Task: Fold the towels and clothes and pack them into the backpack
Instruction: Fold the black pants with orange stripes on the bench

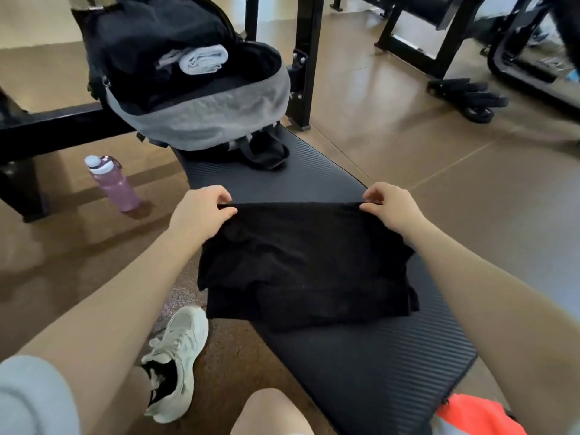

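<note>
- Left hand point(201, 211): thumb and fingers pinching the far left corner of a black garment point(304, 265).
- Right hand point(390, 208): same pinch on the far right corner; far edge pulled taut between the two.
- Garment lying partly folded on the black bench pad point(392, 365), near edge in loose layers.
- Judged thin, light, limp knit: sags wherever unsupported, likely to slide on itself; corners or folded edge the best hold.
- Backpack point(204, 120) standing open at the far end of the pad, well apart, rolled grey towel point(204, 59) inside.
- Purple bottle point(111, 183) on floor at left.
</note>
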### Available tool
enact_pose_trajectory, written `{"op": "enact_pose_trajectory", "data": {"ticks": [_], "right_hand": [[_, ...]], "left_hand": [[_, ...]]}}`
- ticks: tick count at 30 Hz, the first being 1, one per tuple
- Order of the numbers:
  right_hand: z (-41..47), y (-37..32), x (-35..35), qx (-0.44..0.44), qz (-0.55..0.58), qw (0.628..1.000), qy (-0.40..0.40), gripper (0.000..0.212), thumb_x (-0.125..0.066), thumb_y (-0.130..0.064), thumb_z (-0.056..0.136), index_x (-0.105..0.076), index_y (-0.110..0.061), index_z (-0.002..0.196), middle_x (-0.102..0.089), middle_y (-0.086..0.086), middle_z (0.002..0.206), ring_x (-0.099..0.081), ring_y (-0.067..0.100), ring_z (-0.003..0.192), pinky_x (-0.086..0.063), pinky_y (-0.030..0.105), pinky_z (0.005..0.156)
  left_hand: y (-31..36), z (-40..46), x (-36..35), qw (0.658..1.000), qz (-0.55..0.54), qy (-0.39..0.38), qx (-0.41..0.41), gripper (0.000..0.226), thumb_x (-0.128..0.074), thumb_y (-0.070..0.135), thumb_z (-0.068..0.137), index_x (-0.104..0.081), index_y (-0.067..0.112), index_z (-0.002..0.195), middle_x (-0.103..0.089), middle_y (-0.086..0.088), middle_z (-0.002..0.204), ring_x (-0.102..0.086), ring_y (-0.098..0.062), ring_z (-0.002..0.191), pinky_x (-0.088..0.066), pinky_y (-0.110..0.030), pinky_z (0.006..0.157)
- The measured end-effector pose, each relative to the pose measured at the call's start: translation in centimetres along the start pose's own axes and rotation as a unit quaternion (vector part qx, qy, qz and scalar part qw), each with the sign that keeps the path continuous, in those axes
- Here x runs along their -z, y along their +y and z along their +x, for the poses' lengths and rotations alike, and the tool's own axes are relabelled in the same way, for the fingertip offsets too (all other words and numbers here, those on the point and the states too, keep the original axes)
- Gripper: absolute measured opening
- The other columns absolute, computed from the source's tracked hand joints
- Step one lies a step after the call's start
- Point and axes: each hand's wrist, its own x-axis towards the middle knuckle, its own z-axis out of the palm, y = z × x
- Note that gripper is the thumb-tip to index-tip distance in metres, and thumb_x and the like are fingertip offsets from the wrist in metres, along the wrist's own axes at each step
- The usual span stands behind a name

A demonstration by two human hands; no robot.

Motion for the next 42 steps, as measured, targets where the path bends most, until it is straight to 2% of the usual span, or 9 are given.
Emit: {"op": "enact_pose_trajectory", "data": {"ticks": [4,9,15,22,28,31,33,39,42], "right_hand": [[-1.5,-3.5,-1.1,0.077,0.002,0.99,0.118,0.036,-0.054,-0.031,0.089,-0.059,-0.008,0.117,-0.057,0.011,0.126,-0.047,0.032,0.122,-0.033,0.041,0.103],[-8.0,-4.9,-4.3,0.169,-0.114,0.978,-0.043,0.054,-0.031,-0.039,0.099,-0.019,-0.022,0.148,-0.01,-0.001,0.158,-0.002,0.017,0.145,0.002,0.038,0.116],[-8.8,1.3,-3.3,0.034,-0.136,0.989,-0.042,0.054,-0.019,-0.042,0.1,-0.005,-0.027,0.15,0.005,-0.002,0.158,0.005,0.019,0.145,0.004,0.044,0.115],[-11.3,1.2,-1.9,-0.128,0.162,0.978,0.035,0.053,-0.053,-0.038,0.092,-0.042,-0.008,0.134,-0.052,0.009,0.131,-0.047,0.028,0.121,-0.04,0.039,0.097],[-10.0,-0.8,-0.7,-0.285,0.392,0.874,0.017,0.025,-0.07,-0.016,0.081,-0.049,-0.008,0.091,-0.055,0.009,0.095,-0.054,0.027,0.088,-0.049,0.042,0.083],[-10.0,-0.8,0.2,-0.289,0.461,0.839,-0.006,0.029,-0.073,-0.003,0.075,-0.059,-0.002,0.101,-0.064,0.012,0.097,-0.061,0.031,0.09,-0.052,0.047,0.086],[-10.4,-0.5,0.8,-0.253,0.461,0.85,0.016,0.03,-0.07,-0.003,0.077,-0.064,-0.006,0.106,-0.068,0.01,0.098,-0.064,0.028,0.088,-0.054,0.047,0.083],[-11.1,-1.3,3.8,-0.055,0.313,0.941,0.114,0.032,-0.062,-0.009,0.083,-0.062,-0.014,0.114,-0.067,0.0,0.106,-0.061,0.016,0.096,-0.052,0.033,0.085],[-11.4,-3.4,3.4,0.002,0.204,0.972,0.113,0.036,-0.062,-0.015,0.084,-0.06,-0.016,0.12,-0.064,0.002,0.111,-0.059,0.019,0.102,-0.049,0.031,0.085]], "left_hand": [[3.6,-2.0,-2.6,0.967,0.044,0.154,-0.198,0.038,-0.052,0.029,0.084,-0.065,0.002,0.106,-0.063,-0.016,0.114,-0.052,-0.036,0.117,-0.042,-0.046,0.094],[7.7,-7.2,-6.9,0.966,0.108,-0.067,-0.225,0.093,0.0,0.065,0.073,-0.022,0.012,0.146,-0.015,-0.007,0.156,-0.009,-0.021,0.144,-0.006,-0.037,0.116],[7.4,-7.3,-8.1,0.958,0.187,-0.07,-0.205,0.097,0.01,0.073,0.064,0.0,0.027,0.148,0.004,-0.001,0.158,0.005,-0.019,0.144,0.006,-0.038,0.115],[8.9,-8.1,-8.0,0.955,0.215,-0.099,-0.177,0.088,-0.03,0.081,0.074,0.002,0.04,0.146,0.005,-0.009,0.157,0.008,-0.026,0.144,0.005,-0.044,0.115],[9.6,-8.4,-7.7,0.958,0.209,-0.097,-0.171,0.092,-0.039,0.079,0.073,-0.002,0.038,0.147,0.005,-0.006,0.157,0.005,-0.025,0.144,0.003,-0.042,0.115],[9.6,-8.3,-8.0,0.95,0.213,-0.096,-0.208,0.094,-0.025,0.084,0.069,0.003,0.038,0.146,0.009,-0.004,0.157,0.006,-0.025,0.144,0.004,-0.041,0.115],[10.2,-8.1,-8.4,0.946,0.207,-0.103,-0.225,0.098,-0.011,0.085,0.061,0.004,0.038,0.146,0.009,-0.003,0.157,0.005,-0.024,0.144,0.004,-0.04,0.115],[15.7,-7.1,-11.4,0.952,0.141,-0.129,-0.237,0.083,-0.04,0.069,0.082,-0.001,0.035,0.147,0.006,-0.004,0.157,0.007,-0.026,0.144,0.008,-0.04,0.115],[16.8,-6.1,-10.0,0.947,-0.044,-0.198,-0.251,0.065,-0.054,0.04,0.088,-0.026,0.024,0.145,-0.023,-0.003,0.153,-0.016,-0.024,0.142,-0.01,-0.038,0.117]]}}
